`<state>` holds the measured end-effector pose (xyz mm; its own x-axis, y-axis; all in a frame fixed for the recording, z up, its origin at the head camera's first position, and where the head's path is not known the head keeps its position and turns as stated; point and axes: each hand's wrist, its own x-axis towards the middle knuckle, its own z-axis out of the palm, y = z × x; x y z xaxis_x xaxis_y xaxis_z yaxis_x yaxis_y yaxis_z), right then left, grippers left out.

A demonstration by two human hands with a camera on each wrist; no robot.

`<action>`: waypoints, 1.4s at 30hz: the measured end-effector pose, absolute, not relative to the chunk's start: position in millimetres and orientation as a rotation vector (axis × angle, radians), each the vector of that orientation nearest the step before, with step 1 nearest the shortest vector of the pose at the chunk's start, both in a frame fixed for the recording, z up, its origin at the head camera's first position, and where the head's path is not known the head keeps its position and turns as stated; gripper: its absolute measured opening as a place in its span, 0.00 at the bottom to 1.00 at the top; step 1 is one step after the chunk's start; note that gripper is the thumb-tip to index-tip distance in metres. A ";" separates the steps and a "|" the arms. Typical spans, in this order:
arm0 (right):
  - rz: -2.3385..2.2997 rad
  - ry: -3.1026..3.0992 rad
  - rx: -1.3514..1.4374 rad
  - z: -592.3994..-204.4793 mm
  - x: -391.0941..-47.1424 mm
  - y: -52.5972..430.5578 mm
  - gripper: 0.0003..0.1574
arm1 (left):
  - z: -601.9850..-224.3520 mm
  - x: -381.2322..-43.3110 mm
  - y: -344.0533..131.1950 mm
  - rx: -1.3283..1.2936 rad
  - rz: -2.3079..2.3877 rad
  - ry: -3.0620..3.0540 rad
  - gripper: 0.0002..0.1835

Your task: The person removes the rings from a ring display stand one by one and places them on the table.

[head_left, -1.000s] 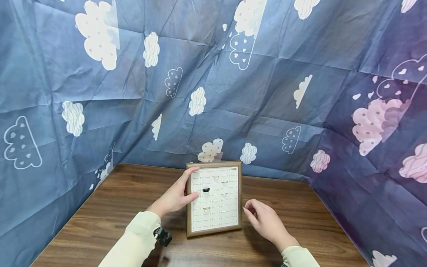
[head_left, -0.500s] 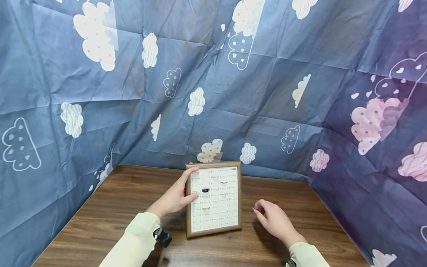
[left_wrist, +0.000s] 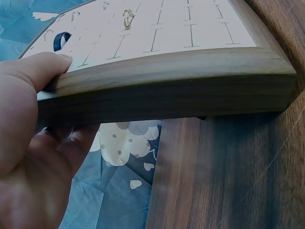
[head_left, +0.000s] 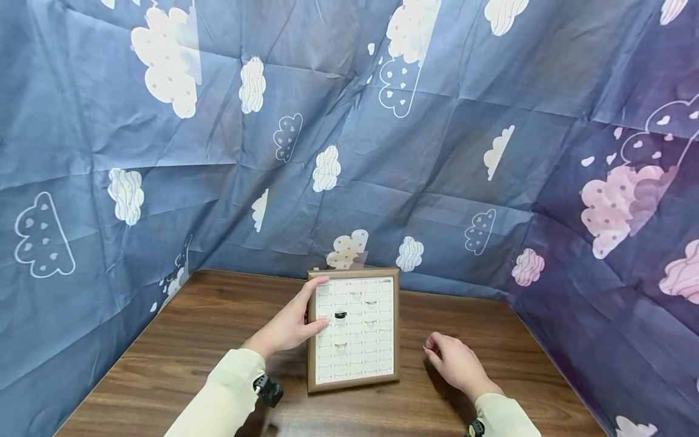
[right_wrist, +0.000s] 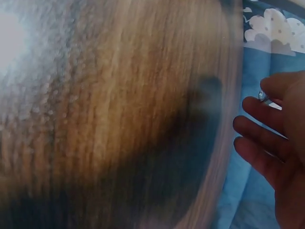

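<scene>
A wood-framed ring display board with a white slotted panel leans upright on the table. My left hand grips its left edge, thumb over the front; in the left wrist view the fingers pass behind the frame. A black ring sits in the panel close to the thumb, with a gold-coloured ring lower down and several thin rings elsewhere. Right of the board, my right hand is above the table. Between its thumb and index finger it pinches a small silver ring with a shiny stone, mostly hidden by the fingers.
The brown wooden table runs back to a blue cloth with cloud prints, which hangs behind it and along both sides. Black straps with small devices are on the wrists.
My right hand has moved right, away from the board's right edge, still pinching the small ring. The left hand keeps its grip on the board, and the head view has shifted slightly.
</scene>
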<state>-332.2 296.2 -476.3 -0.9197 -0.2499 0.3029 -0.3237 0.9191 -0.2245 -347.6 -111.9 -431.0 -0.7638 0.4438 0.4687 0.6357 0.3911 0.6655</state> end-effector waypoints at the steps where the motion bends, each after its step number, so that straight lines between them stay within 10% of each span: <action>1: 0.384 -2.818 0.425 -477.4 -332.6 296.5 0.10 | -431.2 -347.4 -111.4 -0.958 -1.312 -2.438 0.48; 42: 0.533 -2.627 0.391 -482.0 -323.5 275.6 0.06 | -430.2 -346.1 -109.6 -0.926 -1.339 -2.441 0.48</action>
